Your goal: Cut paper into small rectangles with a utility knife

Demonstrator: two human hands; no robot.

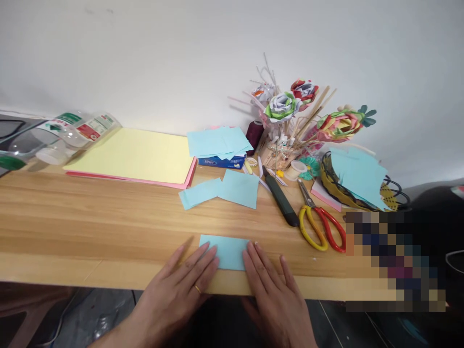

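Observation:
A small rectangle of light blue paper (231, 253) lies flat near the front edge of the wooden table. My left hand (181, 282) rests over its left end, fingers stretched out and flat. At the paper's right end, my right hand (273, 287) presses down with its fingers extended. Neither hand grips anything. Just beyond, two more blue paper pieces lie together: a narrow strip (200, 193) and a wider piece (239, 188).
Right of the papers are a dark-handled cutter (281, 198) and red-and-yellow scissors (317, 220). Paper flowers (282, 106) stand in a wooden holder. A basket (337, 191) holds blue sheets. Yellow paper (134, 152) and plastic bottles (72, 133) lie at left. A blue box (223, 161) carries more sheets.

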